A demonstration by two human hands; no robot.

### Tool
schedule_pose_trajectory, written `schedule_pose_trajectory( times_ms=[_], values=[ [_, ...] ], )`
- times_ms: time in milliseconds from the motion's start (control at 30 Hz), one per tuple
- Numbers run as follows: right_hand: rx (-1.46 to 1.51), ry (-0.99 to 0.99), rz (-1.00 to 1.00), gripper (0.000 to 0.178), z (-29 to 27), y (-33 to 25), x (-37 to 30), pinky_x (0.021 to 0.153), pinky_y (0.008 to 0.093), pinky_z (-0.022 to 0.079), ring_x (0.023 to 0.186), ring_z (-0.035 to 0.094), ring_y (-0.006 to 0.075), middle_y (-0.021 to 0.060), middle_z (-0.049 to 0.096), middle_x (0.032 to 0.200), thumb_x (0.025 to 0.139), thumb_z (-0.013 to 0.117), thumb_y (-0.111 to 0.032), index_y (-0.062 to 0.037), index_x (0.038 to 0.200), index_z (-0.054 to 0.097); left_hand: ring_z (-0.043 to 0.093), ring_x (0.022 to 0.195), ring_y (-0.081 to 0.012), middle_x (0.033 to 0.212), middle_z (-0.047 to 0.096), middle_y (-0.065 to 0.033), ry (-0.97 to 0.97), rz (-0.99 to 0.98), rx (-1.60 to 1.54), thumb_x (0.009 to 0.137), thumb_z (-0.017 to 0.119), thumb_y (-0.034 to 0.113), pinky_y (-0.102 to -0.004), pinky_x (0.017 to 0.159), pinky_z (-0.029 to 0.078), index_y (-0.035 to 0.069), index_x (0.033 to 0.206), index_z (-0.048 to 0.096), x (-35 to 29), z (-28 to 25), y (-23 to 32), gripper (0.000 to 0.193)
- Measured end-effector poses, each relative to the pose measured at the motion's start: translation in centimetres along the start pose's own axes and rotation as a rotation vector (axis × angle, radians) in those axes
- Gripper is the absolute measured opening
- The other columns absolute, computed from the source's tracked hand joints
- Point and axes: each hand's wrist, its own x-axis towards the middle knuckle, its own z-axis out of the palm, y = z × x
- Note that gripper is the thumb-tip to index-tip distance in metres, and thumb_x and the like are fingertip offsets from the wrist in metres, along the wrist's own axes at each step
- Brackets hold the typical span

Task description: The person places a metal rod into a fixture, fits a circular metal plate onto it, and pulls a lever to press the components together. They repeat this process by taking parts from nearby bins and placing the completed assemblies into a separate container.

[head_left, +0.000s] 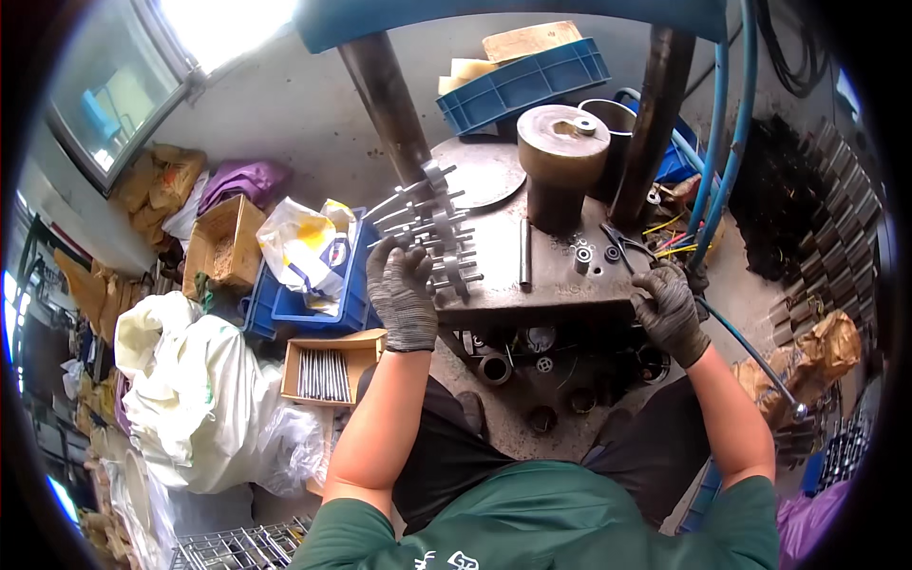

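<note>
My left hand (pixel 403 296), in a grey work glove, is at the left edge of the steel press table (pixel 570 293). Its fingers are curled at the ends of several headed metal pins (pixel 439 228), which lie in a stacked row there, and they pinch one pin's end. My right hand (pixel 671 312), gloved too, holds a pair of pliers (pixel 621 249) by the handles at the table's right side. The plier jaws point toward a small ring-shaped part (pixel 583 255) standing on the table. A loose steel rod (pixel 525 255) lies between the hands.
Behind the table's middle stands a thick steel cylinder (pixel 564 161) with a small washer on top, between two press columns (pixel 388 106). Blue hoses (pixel 730 161) run down at the right. A cardboard box of rods (pixel 323 374) and a blue crate (pixel 357 309) sit at the left.
</note>
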Motion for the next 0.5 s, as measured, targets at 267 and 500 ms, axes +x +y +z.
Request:
schedule_pose_trajectory(
  times_ms=[267, 500],
  values=[
    [0.094, 0.142, 0.086, 0.03, 5.8, 0.5, 1.4, 0.089, 0.0465, 0.056, 0.099, 0.068, 0.0379, 0.0178, 0.071, 0.108, 0.079, 0.076, -0.003, -0.0027, 0.109, 0.073, 0.062, 0.125, -0.0369, 0.129, 0.061, -0.0238, -0.192, -0.242, -0.583, 0.106, 0.062, 0.019, -0.0442, 0.107, 0.059, -0.005, 0.131, 0.052, 5.7, 1.7, 2.6, 0.036],
    [-0.038, 0.036, 0.133, 0.034, 8.9, -1.0, 3.9, 0.101, 0.046, 0.052, 0.117, 0.062, 0.038, 0.0162, 0.069, 0.127, 0.082, 0.077, -0.006, -0.0047, 0.115, 0.072, 0.064, 0.127, -0.0413, 0.129, 0.066, -0.0254, -0.281, -0.159, -0.512, 0.108, 0.054, 0.012, -0.0513, 0.113, 0.054, -0.002, 0.119, 0.065, 7.6, 2.2, 1.5, 0.021]
  ],
)
